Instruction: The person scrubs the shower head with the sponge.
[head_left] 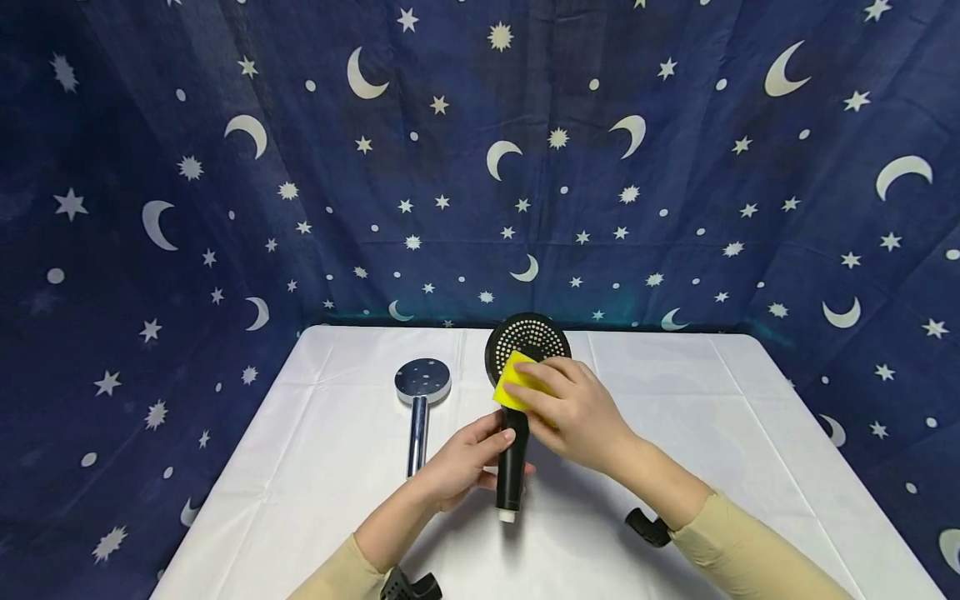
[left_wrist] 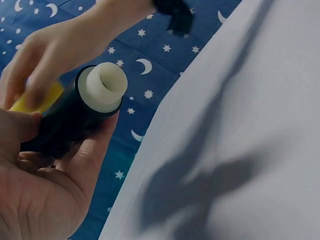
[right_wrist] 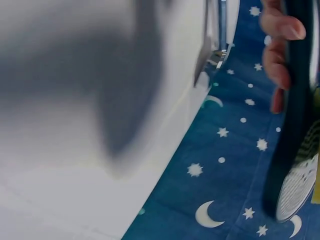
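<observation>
A black shower head (head_left: 525,343) with a dotted round face is held above the white table (head_left: 315,467). My left hand (head_left: 463,460) grips its black handle (head_left: 512,467); the white threaded end (left_wrist: 103,84) of the handle shows in the left wrist view. My right hand (head_left: 573,410) pinches a yellow sponge (head_left: 514,381) and presses it on the lower part of the face. The right wrist view shows the head's edge (right_wrist: 295,150) and the left hand's fingers (right_wrist: 277,55). A chrome shower head (head_left: 422,392) lies on the table to the left.
A dark blue cloth with moons and stars (head_left: 480,167) hangs behind and beside the table. Black wrist-camera straps (head_left: 647,527) show near my sleeves. The chrome handle (right_wrist: 212,35) appears at the table edge in the right wrist view.
</observation>
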